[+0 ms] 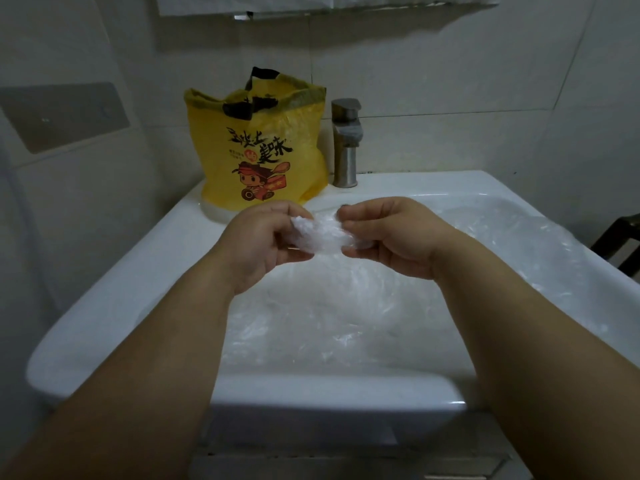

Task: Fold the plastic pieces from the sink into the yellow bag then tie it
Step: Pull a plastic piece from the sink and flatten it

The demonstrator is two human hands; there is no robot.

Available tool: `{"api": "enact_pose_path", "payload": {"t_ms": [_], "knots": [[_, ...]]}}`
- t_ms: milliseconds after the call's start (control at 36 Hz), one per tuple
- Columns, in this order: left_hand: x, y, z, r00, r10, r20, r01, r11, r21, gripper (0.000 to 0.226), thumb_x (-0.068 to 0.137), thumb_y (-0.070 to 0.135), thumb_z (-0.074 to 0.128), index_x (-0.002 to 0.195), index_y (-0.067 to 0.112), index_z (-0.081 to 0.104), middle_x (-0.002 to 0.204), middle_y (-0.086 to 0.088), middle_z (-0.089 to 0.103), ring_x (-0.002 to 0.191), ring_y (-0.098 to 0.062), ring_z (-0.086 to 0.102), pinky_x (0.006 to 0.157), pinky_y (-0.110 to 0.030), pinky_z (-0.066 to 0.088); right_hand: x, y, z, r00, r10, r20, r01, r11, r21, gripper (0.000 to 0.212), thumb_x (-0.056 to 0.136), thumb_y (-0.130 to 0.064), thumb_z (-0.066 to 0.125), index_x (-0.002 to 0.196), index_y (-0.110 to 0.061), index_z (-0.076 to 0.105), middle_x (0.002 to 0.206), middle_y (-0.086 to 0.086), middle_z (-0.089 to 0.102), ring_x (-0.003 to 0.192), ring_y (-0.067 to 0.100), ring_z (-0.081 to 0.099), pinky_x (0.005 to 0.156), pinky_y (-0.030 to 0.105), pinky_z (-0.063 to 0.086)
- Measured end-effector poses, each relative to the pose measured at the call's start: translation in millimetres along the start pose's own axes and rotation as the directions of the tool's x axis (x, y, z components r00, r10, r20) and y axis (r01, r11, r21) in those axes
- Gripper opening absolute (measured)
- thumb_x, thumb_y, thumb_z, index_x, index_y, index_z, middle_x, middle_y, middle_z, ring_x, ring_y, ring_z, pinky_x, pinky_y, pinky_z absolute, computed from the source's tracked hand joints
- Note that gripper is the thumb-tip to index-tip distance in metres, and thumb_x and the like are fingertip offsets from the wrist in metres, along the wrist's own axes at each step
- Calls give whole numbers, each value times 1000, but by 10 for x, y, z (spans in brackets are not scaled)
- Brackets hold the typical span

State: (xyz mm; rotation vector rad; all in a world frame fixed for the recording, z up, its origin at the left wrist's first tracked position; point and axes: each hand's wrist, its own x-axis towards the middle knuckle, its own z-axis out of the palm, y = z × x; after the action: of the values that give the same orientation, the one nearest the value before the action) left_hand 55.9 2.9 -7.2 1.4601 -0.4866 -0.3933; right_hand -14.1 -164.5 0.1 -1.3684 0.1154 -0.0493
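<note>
Above the sink basin, left hand [263, 237] and right hand [388, 233] both pinch a small crumpled clear plastic piece [320, 235] between curled fingers and thumbs, one hand at each end. More clear plastic [346, 313] lies loose below in the white sink [114, 306], spilling over its right rim. Yellow bag [256, 147] stands upright, mouth open, on the sink's back left ledge, just beside the metal tap [344, 143].
</note>
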Motion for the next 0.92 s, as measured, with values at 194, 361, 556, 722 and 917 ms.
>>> {"api": "enact_pose_path", "payload": {"t_ms": [194, 361, 556, 722, 917], "knots": [[28, -67, 9, 998, -38, -56, 46, 987, 155, 22, 88, 25, 66, 77, 7, 63, 84, -8, 66, 80, -23, 68, 62, -26, 58, 18, 38, 38, 997, -71, -26, 66, 987, -149, 32, 82, 17, 60, 112, 6, 63, 95, 1, 65, 79, 19, 68, 70, 25, 60], [-5, -56, -6, 999, 29, -20, -25, 985, 173, 26, 77, -13, 69, 85, 11, 65, 91, -11, 61, 80, -20, 64, 68, -18, 56, 7, 26, 20, 997, -62, -45, 54, 985, -162, 34, 77, 16, 66, 104, -4, 65, 104, 7, 64, 83, 22, 69, 69, 25, 59], [1, -49, -27, 995, 98, -15, -92, 973, 214, 38, 76, -12, 70, 91, 22, 69, 111, 13, 63, 111, -13, 61, 93, -29, 53, 19, 41, -19, 998, -61, -28, 51, 960, -276, 56, 75, 13, 69, 128, -2, 57, 108, 4, 62, 88, 21, 68, 71, 24, 59], [42, -127, -52, 964, 264, -37, -210, 837, 506, 35, 76, -2, 76, 97, 25, 69, 118, 12, 56, 112, -9, 55, 92, -24, 48, 61, 92, -26, 980, -194, -45, 140, 830, -539, 56, 80, 5, 70, 132, -7, 55, 117, 4, 61, 78, 13, 66, 67, 16, 57], [55, -178, -60, 899, 438, -15, -299, 638, 710, 11, 87, 19, 69, 98, 18, 70, 86, 13, 63, 77, -3, 54, 65, -7, 39, 78, 125, -64, 941, -337, -33, 198, 627, -754, 31, 92, -18, 62, 122, -9, 63, 94, 6, 66, 66, 9, 61, 52, 7, 47]]}}
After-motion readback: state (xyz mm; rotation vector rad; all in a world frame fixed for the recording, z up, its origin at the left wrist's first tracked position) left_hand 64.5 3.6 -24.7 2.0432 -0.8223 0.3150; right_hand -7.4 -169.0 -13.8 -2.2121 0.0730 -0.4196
